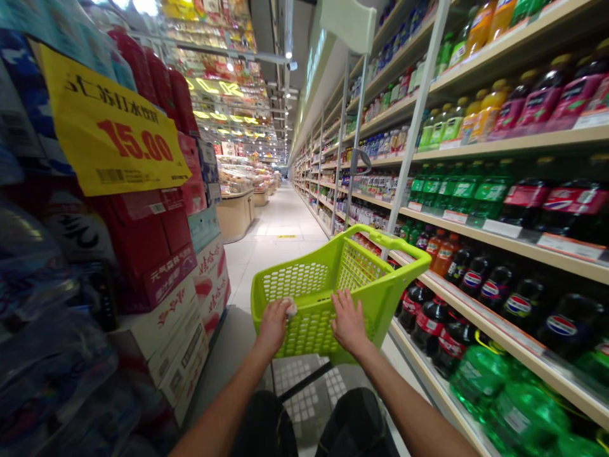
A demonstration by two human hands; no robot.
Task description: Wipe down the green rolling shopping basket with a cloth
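Note:
A lime-green plastic shopping cart (311, 327) stands right in front of my knees, its perforated basket with nothing visible inside. My left hand (273, 327) is at the near side of the basket, fingers curled around a small crumpled whitish cloth or tissue (289, 307). On the same side, further right, my right hand (349, 322) lies against the basket wall with its fingers spread. The cart's handle (380, 240) is up at the right, apart from both hands.
Shelves (480, 228) of soft drink bottles run along the right, close to the cart. At left rise stacked drink cartons (166, 254) with a yellow price sign (118, 127). A tiled aisle (280, 216) leads ahead past wooden display stands (235, 216).

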